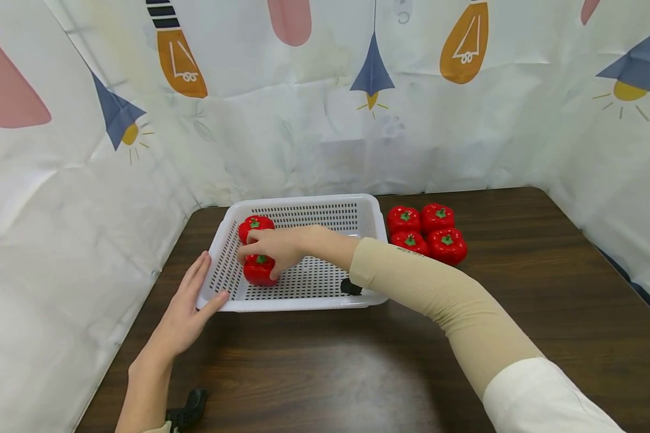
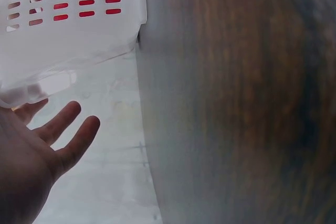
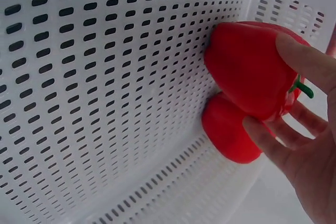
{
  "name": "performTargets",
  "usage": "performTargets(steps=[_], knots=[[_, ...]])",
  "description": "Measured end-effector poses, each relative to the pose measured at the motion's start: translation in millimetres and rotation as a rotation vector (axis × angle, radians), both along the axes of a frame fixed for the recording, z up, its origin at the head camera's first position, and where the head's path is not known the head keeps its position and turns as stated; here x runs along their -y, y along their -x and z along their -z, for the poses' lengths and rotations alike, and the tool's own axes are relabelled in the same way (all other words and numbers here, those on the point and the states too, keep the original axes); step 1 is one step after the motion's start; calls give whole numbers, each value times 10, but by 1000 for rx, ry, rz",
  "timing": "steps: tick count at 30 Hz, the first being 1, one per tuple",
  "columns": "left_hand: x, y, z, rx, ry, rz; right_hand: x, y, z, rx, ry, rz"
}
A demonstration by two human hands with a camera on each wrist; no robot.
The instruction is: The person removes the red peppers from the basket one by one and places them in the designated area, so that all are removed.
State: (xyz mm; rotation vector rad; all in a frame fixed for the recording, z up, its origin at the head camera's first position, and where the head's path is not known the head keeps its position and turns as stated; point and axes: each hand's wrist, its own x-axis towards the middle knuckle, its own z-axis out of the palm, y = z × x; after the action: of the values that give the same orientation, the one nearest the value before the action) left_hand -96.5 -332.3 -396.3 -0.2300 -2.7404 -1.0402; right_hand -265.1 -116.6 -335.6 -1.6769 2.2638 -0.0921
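A white perforated plastic basket sits at the back left of the brown table. Inside it, at the left end, are two red bell peppers with green stems. My right hand reaches over the basket and grips the nearer bell pepper, thumb on one side and fingers on the other. The second bell pepper lies close behind it, partly covered by the held one in the right wrist view. At the basket's front left corner, my left hand touches the rim with thumb and fingers spread and straight.
Several more red bell peppers stand grouped on the table just right of the basket. A black strap-like piece is at my left wrist. A printed white cloth hangs behind and along both sides of the table.
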Motion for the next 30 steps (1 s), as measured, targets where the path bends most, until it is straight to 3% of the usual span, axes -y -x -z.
performTargets(steps=[13,30], knots=[[6,0,10,2,8,-7,-20,-51,-7,12,-83,12],[20,2,33,-32,19,7,-331,92,-179,63,-5,10]])
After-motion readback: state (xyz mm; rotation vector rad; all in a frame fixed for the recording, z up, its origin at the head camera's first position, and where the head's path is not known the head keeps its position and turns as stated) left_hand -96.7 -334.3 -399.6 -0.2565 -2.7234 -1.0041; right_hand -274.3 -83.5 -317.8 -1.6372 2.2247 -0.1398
